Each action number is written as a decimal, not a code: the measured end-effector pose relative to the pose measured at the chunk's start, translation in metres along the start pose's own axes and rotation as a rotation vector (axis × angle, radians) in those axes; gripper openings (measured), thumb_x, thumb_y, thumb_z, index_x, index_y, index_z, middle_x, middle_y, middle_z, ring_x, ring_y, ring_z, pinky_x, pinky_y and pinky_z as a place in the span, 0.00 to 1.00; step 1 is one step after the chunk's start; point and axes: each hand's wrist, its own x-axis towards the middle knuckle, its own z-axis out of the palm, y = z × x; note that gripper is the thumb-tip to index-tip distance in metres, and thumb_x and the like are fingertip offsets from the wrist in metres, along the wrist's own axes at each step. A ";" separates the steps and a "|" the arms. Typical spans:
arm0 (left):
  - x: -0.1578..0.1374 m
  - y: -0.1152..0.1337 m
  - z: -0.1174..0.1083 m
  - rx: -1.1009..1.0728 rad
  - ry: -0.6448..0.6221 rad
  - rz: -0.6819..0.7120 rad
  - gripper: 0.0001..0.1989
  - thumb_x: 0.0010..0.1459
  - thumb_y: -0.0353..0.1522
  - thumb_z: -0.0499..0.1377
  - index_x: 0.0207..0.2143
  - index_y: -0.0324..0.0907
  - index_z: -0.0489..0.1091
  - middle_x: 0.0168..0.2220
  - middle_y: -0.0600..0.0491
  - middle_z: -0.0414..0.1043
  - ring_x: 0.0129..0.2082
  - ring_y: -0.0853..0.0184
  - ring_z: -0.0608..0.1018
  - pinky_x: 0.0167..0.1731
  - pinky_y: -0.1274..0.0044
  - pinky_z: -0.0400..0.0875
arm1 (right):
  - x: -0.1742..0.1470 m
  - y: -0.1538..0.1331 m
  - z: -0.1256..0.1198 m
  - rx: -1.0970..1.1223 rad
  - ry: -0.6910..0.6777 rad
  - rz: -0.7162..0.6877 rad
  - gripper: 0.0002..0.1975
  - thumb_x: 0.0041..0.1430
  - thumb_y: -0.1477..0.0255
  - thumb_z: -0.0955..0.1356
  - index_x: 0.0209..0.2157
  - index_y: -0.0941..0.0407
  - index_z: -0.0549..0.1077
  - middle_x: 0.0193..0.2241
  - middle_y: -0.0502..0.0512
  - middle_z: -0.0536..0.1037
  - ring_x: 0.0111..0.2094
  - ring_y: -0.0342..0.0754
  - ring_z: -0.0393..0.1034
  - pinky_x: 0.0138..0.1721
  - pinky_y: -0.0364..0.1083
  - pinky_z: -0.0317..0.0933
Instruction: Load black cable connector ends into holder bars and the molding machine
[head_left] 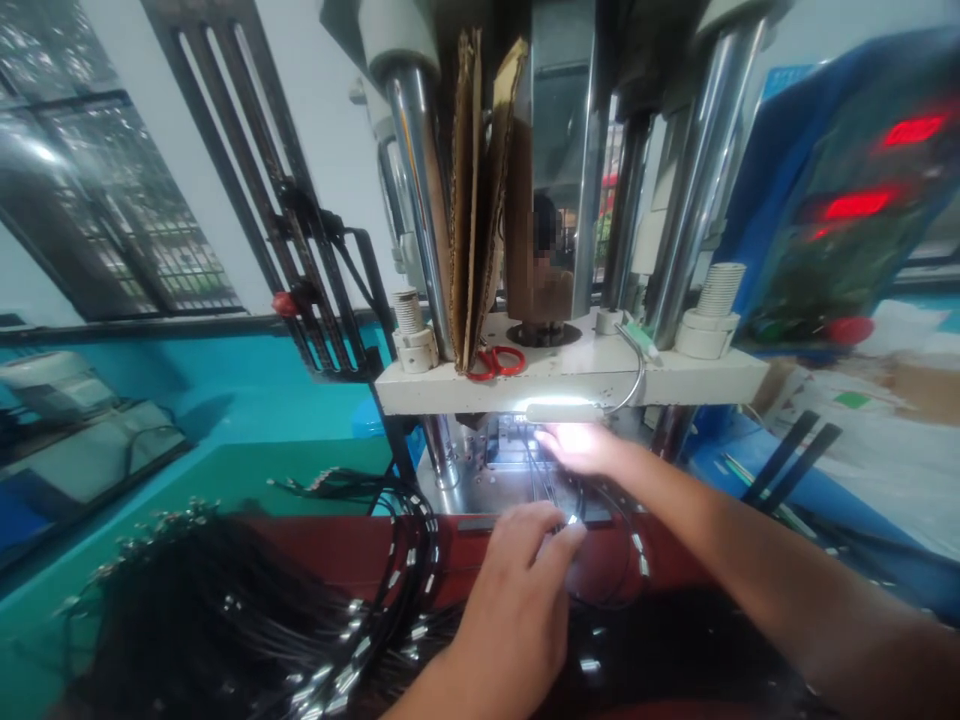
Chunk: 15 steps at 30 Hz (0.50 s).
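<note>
My left hand [525, 580] is in front of the press, thumb and fingers closed on thin black cables [551, 490] that run up toward the mould. My right hand [577, 447] reaches in from the right, beneath the lit lamp [562, 412]. Its fingertips are near the metal mould [510, 445] on the lower plate, but glare hides whether they grip anything. To the left of my left hand lies a large bundle of black cables [247, 590] with metal ends and pale tags.
Red-handled scissors [496, 362] and cardboard sheets [472, 210] rest on the press's white upper plate [570, 385]. Steel columns [424, 180] stand on either side. At right is a blue control box [840, 190] with red displays; a green surface [180, 480] lies left.
</note>
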 end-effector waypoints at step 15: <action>-0.004 0.005 0.003 -0.012 0.020 0.039 0.23 0.59 0.22 0.47 0.56 0.41 0.63 0.56 0.45 0.63 0.57 0.60 0.64 0.57 0.62 0.66 | 0.010 -0.026 0.004 -0.025 -0.156 -0.061 0.27 0.68 0.59 0.54 0.62 0.58 0.61 0.54 0.65 0.71 0.54 0.59 0.66 0.53 0.53 0.57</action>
